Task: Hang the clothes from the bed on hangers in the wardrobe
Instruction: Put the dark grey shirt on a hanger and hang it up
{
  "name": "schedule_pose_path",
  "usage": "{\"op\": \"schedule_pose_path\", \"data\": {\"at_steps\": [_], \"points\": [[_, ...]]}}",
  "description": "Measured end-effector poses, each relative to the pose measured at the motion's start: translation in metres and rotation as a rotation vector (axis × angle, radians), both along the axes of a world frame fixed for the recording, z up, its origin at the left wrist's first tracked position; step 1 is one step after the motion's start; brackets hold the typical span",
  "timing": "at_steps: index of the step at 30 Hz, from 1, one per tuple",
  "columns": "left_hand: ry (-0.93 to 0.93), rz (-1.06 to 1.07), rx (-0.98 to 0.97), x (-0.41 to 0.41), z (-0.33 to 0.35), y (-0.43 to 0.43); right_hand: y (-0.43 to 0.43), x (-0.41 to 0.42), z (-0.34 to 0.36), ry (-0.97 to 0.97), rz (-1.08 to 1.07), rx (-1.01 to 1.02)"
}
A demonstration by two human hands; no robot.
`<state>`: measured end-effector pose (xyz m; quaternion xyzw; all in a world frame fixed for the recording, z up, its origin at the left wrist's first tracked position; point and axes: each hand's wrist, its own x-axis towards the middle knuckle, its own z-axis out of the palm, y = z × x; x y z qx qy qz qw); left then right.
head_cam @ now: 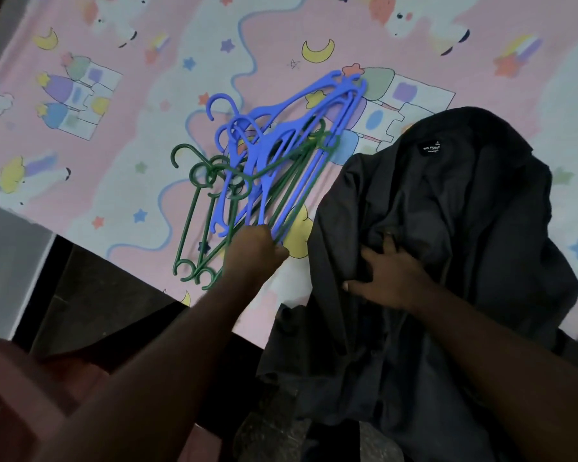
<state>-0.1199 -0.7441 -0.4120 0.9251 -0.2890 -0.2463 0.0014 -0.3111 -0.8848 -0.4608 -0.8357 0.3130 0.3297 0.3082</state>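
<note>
Right hand (391,278): nearest us at 4 o'clock, fingers dug into a bunched fold of the dark shirt (464,211), grasping it
Left hand (256,250): just past, at 7 o'clock from centre, clenched round the lower bars of the hanger bundle
Dark shirt: crumpled over the bed's near edge from 3 to 5 o'clock, collar open toward 1 o'clock, black neck label (431,148) showing
Green hangers (188,228): thin plastic, fanned toward 9 o'clock of our left hand
Blue hangers (262,155): stacked over the green, tips toward 1 o'clock
Bed (114,95): carries shirt and hangers; we see pink sheet with moons and stars out to 12 o'clock
</note>
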Motion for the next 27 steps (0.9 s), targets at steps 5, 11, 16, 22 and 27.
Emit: {"op": "schedule_pose_path", "data": {"at_steps": [5,11,16,22,27], "points": [[0.040,0.218,-0.290,0.006,0.056,-0.013,-0.007,-0.007,0.026,-0.393,-0.449,0.203],[0.040,0.229,-0.580,-0.045,0.090,-0.062,-0.024,0.007,0.089,-0.750,-0.948,0.652],[-0.013,-0.286,-0.538,-0.092,0.061,-0.114,-0.057,0.004,0.103,-0.887,-1.123,0.676],[0.030,-0.476,-0.576,-0.113,0.051,-0.150,-0.099,-0.036,0.090,-0.841,-1.345,0.718],[0.034,-0.041,-0.471,-0.092,0.016,-0.152,-0.134,-0.066,0.076,-0.921,-1.437,0.598]]}}
